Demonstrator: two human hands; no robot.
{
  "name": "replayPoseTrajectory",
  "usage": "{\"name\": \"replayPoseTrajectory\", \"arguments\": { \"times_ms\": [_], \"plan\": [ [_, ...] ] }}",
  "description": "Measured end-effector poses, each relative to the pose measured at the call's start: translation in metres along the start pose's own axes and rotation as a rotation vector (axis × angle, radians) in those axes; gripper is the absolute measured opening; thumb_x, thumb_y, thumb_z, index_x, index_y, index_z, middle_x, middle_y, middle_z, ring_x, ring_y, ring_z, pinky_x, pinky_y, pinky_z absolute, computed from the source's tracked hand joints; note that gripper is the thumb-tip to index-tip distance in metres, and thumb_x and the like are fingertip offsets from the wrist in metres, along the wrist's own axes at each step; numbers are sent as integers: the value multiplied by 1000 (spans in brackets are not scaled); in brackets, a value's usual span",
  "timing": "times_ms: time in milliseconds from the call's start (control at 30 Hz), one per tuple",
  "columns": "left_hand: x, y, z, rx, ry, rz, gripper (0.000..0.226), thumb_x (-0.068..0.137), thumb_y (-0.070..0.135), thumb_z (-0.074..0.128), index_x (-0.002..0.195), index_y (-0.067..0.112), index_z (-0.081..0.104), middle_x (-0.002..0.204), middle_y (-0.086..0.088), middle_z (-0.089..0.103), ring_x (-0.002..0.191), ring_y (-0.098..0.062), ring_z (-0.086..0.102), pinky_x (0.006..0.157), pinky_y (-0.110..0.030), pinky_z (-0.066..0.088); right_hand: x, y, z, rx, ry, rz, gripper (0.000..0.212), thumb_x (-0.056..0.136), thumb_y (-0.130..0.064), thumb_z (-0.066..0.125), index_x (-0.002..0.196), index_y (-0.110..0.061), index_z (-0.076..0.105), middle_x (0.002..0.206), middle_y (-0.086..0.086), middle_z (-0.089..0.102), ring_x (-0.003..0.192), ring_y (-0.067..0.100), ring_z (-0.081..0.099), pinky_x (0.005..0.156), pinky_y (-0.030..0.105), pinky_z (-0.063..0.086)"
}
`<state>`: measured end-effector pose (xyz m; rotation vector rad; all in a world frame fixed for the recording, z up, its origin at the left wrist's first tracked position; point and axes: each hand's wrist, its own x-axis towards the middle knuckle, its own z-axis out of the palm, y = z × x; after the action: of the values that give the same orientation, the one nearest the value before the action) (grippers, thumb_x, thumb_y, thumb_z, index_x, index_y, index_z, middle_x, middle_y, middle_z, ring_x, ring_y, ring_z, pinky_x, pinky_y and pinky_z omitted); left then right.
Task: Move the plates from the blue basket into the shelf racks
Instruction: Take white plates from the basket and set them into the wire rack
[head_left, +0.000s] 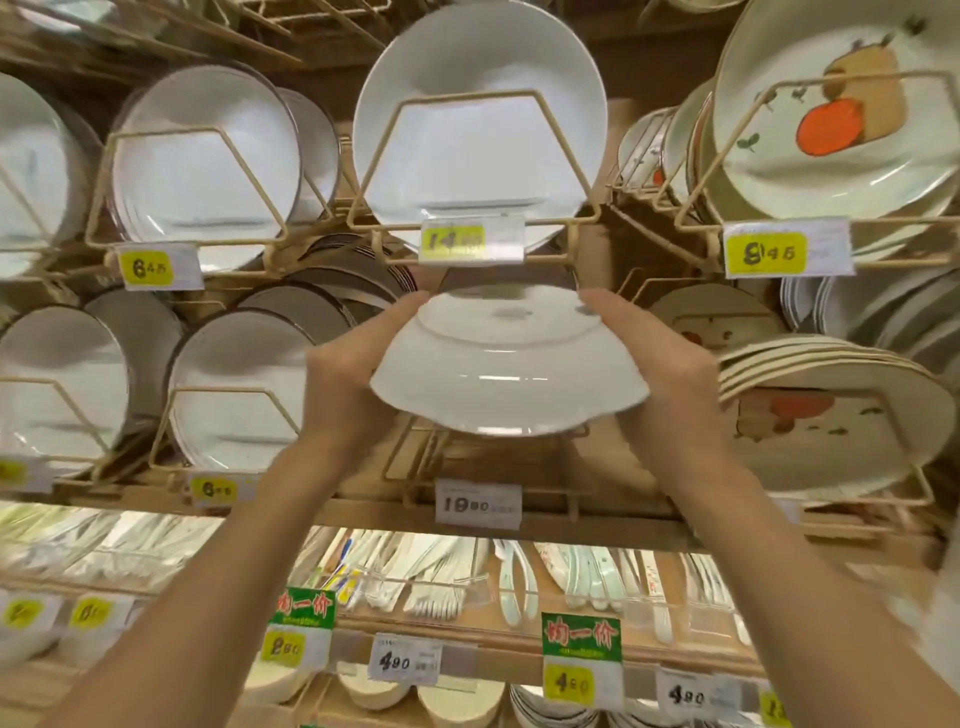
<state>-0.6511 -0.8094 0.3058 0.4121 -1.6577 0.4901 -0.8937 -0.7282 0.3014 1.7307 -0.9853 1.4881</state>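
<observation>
Beige wire shelf racks (564, 150) (price-tagged) behind the held plate (509, 379).

Hands: two, left hand (340, 379) and right hand (670, 374). White plate (506, 379) held between them: one. Green signs: two, left green sign (307, 608), right green sign (582, 636).

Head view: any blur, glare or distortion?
Head view: wide-angle distortion bows the racks at the edges; motion blur softens the white plate, the left hand, the right hand and the price tags; glare streaks on the racked plate above; cutlery shelf below looks blown out.
</observation>
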Motion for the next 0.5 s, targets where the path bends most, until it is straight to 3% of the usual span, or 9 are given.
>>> {"name": "replayPoseTrajectory", "arguments": {
  "times_ms": [67,133,233,333,433,500],
  "plan": [
    [-4,-6,16,-98,-21,-135,31,82,3,65,113,7,69,102,10,64,93,1,56,75,-11,43,-5,10,23,13,-23,78,45,82,5,67,126,-4,62,127,12,63,119,23,60,101,41,48],
    [-8,-13,26,-156,-21,-226,37,81,-4,67,113,14,69,100,16,63,92,3,55,77,-9,42,-8,21,39,18,-13,106,47,82,7,68,126,-7,62,129,9,63,122,20,58,103,40,46],
    [0,-30,36,-252,-74,-349,33,86,2,65,111,24,69,98,15,68,90,2,59,76,-14,46,0,33,57,-33,-10,83,40,85,-2,67,124,-10,63,125,6,65,117,19,60,100,31,46],
    [12,-51,60,-152,-199,-446,30,89,8,64,117,18,68,105,-2,72,94,-13,63,74,-22,46,14,45,76,-116,-110,245,31,92,-16,60,123,-18,64,115,5,69,107,23,64,87,27,46],
    [19,-65,84,-194,-209,-519,35,86,-4,61,120,5,65,106,-4,69,95,-10,60,77,-8,47,25,61,90,-126,-165,474,39,94,-14,54,129,-30,60,117,4,68,107,22,62,92,30,48],
    [28,-73,100,-122,-172,-644,25,88,-11,52,105,1,66,87,0,65,77,-7,58,60,-2,44,34,72,98,-136,-158,562,41,91,-6,56,124,-29,63,112,5,70,105,23,63,89,32,51]
  ]
}}
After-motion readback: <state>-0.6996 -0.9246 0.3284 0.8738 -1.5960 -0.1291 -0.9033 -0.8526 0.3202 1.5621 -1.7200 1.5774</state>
